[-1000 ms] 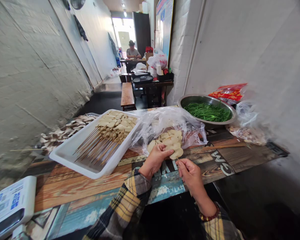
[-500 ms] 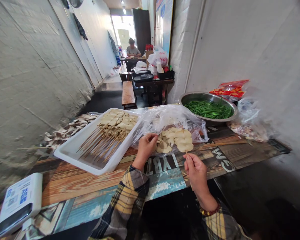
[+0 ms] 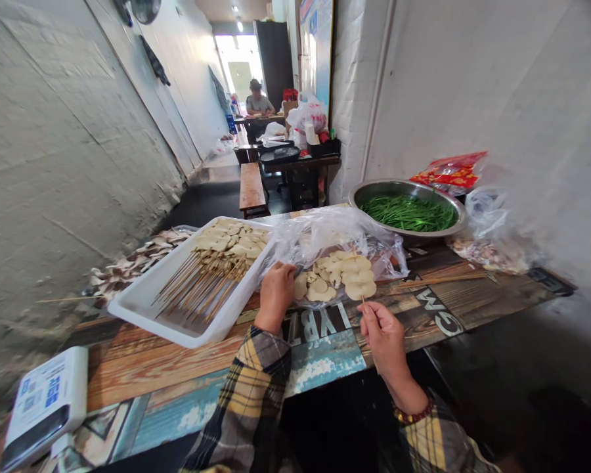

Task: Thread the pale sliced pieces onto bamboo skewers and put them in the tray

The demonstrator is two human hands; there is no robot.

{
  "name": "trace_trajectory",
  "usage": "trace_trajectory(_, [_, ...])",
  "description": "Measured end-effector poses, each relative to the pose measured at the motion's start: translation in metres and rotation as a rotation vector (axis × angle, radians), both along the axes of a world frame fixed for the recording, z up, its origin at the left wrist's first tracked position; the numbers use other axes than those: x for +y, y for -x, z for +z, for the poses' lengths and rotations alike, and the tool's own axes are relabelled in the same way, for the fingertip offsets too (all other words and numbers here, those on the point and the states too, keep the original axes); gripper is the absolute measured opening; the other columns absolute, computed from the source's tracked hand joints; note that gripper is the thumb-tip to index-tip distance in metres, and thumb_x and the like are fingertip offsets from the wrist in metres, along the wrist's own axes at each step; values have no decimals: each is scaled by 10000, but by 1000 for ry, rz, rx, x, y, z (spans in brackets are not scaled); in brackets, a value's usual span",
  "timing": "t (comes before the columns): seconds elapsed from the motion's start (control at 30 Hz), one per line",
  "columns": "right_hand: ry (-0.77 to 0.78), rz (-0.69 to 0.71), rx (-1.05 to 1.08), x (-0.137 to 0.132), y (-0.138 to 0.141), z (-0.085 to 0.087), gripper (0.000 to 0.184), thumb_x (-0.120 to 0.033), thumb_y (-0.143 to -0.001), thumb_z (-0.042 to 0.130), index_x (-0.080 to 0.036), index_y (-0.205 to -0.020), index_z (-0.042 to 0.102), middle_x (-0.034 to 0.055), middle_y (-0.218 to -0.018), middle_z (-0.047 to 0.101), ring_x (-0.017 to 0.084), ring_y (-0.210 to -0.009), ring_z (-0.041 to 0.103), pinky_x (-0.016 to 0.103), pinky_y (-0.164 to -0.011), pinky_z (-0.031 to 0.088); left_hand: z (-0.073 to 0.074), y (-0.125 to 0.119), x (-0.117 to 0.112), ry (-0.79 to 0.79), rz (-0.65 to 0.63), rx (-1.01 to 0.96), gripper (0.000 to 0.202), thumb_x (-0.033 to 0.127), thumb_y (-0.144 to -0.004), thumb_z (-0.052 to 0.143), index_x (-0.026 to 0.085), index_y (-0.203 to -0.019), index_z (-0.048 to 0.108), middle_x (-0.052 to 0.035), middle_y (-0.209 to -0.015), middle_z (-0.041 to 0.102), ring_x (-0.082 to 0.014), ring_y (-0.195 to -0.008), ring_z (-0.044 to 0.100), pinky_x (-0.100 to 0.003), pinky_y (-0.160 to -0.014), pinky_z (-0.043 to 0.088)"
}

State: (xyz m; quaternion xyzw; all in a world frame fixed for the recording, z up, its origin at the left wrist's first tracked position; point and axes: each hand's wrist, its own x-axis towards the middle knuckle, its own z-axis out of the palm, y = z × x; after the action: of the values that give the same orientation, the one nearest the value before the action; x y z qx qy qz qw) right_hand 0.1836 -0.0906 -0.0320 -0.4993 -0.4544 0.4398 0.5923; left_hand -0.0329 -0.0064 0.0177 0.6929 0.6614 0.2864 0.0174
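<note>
My right hand (image 3: 384,332) pinches the lower end of a thin skewer (image 3: 363,300). Pale round slices (image 3: 359,276) are threaded on its upper part, above the fingers. My left hand (image 3: 277,295) is closed, fingers curled, at the left edge of a heap of loose pale slices (image 3: 320,289). A slice lies right beside its fingertips, and whether they grip one is hidden. The heap rests on a clear plastic bag (image 3: 315,230). To the left, a white tray (image 3: 142,312) holds many skewers of the same slices, sticks pointing toward me.
A steel bowl (image 3: 357,196) of long green vegetables stands back right, near clear bags (image 3: 490,213) and a red packet (image 3: 448,172). Bare sticks (image 3: 443,281) lie on the right. Brown-edged pieces (image 3: 128,266) sit behind the tray. A white device (image 3: 46,404) stands front left. A person (image 3: 259,102) sits far back.
My left hand has drawn back slightly to the left, uncovering more of the loose slices. My right hand keeps the skewer in nearly the same place. The camera view has shifted a little.
</note>
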Motion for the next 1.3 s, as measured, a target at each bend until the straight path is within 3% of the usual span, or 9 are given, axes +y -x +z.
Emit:
trace_trajectory(0.23, [-4, -8, -18, 1, 0, 1, 318, -451, -908, 538, -147, -884, 627, -69, -493, 438, 80, -425, 376, 191, -405, 275, 2, -2, -5, 110, -47, 212, 238, 358, -844, 566, 178, -914, 706, -86, -934, 642, -214, -899, 614, -289, -798, 446])
trace_trajectory(0.4, [-5, -12, -18, 0, 0, 2, 325, -460, -900, 547, -147, -886, 635, -65, -491, 450, 82, -421, 385, 191, -402, 280, -5, 0, -1, 78, -112, 154, 208, 347, -818, 585, 174, -766, 687, -87, -855, 622, -213, -849, 600, -295, -757, 433])
trace_trajectory(0.53, [-4, -19, -3, -1, 0, 3, 330, -475, -886, 561, -155, -872, 639, -66, -490, 450, 83, -417, 383, 191, -400, 282, -9, 2, 4, 1, -54, -95, 120, 278, -744, 624, 178, -681, 640, -41, -735, 602, -177, -721, 560, -275, -672, 407])
trace_trajectory(0.63, [-8, -34, 3, -1, 1, 5, 355, -502, -861, 582, -154, -856, 650, -65, -478, 451, 85, -407, 381, 194, -395, 283, -9, 3, 6, -6, -25, -449, 162, 309, -720, 640, 174, -644, 595, 11, -611, 546, -131, -592, 496, -243, -574, 373])
trace_trajectory(0.77, [-6, -35, 8, -1, 1, 5, 360, -504, -856, 592, -150, -866, 652, -64, -482, 450, 84, -412, 376, 193, -397, 280, -6, 1, 4, 107, -158, -1018, 245, 386, -720, 666, 166, -688, 563, 40, -574, 527, -90, -496, 451, -211, -475, 352])
trace_trajectory(0.87, [-4, -24, 14, -1, 1, 4, 342, -486, -879, 574, -151, -888, 642, -66, -497, 446, 82, -425, 364, 190, -403, 270, -3, -4, 2, 211, -234, -1277, 268, 369, -680, 718, 155, -725, 562, 30, -601, 566, -89, -501, 497, -213, -485, 413])
trace_trajectory(1.1, [-6, 7, -1, -2, -1, 1, 329, -473, -883, 575, -152, -893, 643, -65, -499, 442, 88, -428, 370, 197, -410, 274, 6, -11, -2, 257, -234, -1480, 345, 290, -595, 778, 157, -832, 565, 9, -730, 645, -103, -595, 599, -249, -610, 520])
trace_trajectory(1.2, [-13, -2, 8, -3, -1, 1, 324, -464, -894, 564, -150, -907, 641, -65, -502, 440, 86, -430, 367, 194, -410, 268, 6, -10, 0, 119, -197, -1494, 319, 287, -625, 759, 156, -856, 582, 7, -751, 643, -103, -633, 606, -238, -625, 517])
trace_trajectory(1.3, [-11, -18, 8, -3, -1, 1, 340, -474, -890, 565, -145, -912, 645, -60, -507, 447, 90, -439, 374, 197, -416, 282, 3, -7, 3, -24, -162, -1423, 250, 312, -691, 713, 153, -853, 609, 19, -711, 615, -78, -577, 551, -189, -540, 452])
